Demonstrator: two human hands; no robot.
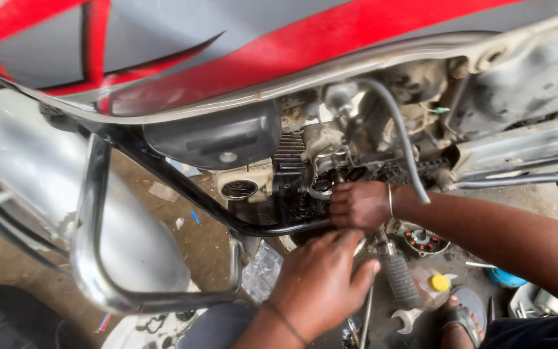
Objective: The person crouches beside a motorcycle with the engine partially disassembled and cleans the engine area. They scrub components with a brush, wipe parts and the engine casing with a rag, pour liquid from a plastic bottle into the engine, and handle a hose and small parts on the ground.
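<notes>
While the right hand [360, 204] presses knuckles-out against the motorcycle engine [305, 174], its fingers are curled together at a small round metal fitting [321, 187]; whether they clamp it cannot be told. The engine is grimy cast metal with dark ribbed fins. The left hand [321, 281] sits just below, fingers bent and together, over a black frame tube [182, 187]. A chromed crash guard [95, 245] curves at left; a ribbed rubber footpeg [398, 278] lies just beside the left hand.
</notes>
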